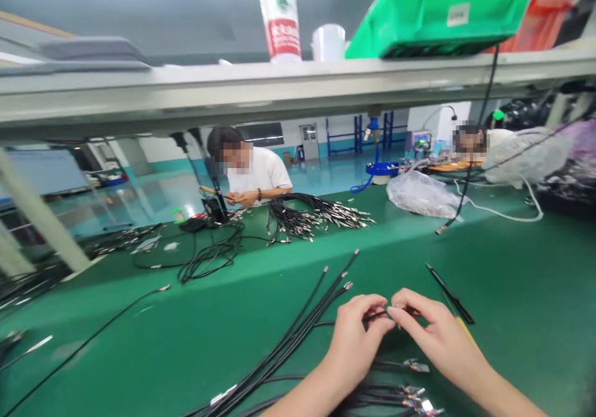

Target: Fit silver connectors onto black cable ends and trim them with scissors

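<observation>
My left hand (358, 330) is closed around a thin black cable (325, 324) close to its end. Facing it, my right hand (426, 324) pinches at the tip of that cable; the tip itself is hidden by the fingers. Left of my hands, several black cables (298, 330) with metal ends lie in a bundle on the green mat. Below my wrists, more black cables (377, 395) end in connectors with exposed coloured wires (419, 398). A black pen-like tool (449, 293) lies beyond my right hand, next to a yellow-handled tool (465, 329) partly covered by that hand.
A large pile of black cables (316, 212) lies across the green table (535, 280), before a co-worker in a white shirt (267, 172). A clear plastic bag (421, 195) sits behind a hanging cable (459, 212). Overhead, a shelf (209, 97) carries a green bin (437, 17).
</observation>
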{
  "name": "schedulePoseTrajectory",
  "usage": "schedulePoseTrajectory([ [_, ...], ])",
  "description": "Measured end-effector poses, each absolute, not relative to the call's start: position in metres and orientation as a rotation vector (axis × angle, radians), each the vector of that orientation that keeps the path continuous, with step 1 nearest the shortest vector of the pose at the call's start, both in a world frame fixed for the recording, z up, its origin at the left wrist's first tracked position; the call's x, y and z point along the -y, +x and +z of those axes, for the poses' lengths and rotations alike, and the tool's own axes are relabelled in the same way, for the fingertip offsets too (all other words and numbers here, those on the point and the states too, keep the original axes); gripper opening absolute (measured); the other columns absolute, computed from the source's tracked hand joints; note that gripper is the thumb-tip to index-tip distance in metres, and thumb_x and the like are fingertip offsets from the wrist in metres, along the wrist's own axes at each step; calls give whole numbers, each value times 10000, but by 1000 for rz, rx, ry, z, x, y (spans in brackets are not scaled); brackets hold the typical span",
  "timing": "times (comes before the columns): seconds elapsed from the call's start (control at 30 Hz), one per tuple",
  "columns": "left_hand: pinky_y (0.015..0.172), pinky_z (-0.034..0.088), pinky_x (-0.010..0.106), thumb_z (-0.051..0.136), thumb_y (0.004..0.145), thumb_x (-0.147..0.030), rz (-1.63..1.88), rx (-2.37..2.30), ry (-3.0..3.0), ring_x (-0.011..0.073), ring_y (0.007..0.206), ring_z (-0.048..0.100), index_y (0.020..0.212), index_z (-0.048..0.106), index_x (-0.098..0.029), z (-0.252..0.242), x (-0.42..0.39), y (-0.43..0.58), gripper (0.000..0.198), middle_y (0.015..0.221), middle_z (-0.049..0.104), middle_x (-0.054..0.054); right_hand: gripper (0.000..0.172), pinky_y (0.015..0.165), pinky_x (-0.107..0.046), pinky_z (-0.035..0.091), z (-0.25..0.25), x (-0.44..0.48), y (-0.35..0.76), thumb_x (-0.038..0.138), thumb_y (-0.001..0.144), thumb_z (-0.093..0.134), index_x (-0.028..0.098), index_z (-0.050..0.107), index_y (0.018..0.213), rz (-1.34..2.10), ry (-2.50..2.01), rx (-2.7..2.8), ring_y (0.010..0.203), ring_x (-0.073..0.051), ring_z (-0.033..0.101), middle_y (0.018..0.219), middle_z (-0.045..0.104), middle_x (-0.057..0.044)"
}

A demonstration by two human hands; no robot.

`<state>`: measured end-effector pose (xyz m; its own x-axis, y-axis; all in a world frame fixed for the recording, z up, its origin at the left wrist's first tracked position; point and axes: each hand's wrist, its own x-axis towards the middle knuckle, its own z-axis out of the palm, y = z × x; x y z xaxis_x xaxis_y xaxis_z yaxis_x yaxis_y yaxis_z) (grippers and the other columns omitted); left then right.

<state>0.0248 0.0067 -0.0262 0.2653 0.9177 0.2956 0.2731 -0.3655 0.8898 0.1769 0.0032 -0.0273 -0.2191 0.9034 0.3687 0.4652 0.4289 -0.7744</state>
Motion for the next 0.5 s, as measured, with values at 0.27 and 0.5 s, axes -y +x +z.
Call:
schedulePoseTrajectory([
  [0.27,591,390,229,541,706,-181,713,-1286,2093,157,664,547,918,677,-152,-36,-19,4,254,766,665,27,289,463,-236,443,-37,-22,192,458,734,581,177,607,802,819,-1225,1390,581,-178,577,695,637,-29],
  [0.5,547,372,223,579,647,-162,590,-1396,2131,161,602,564,860,700,-127,-35,-11,-52,247,694,676,41,320,447,-261,471,-38,-53,232,424,550,706,145,635,691,713,-1216,1145,533,-187,594,631,650,-66],
])
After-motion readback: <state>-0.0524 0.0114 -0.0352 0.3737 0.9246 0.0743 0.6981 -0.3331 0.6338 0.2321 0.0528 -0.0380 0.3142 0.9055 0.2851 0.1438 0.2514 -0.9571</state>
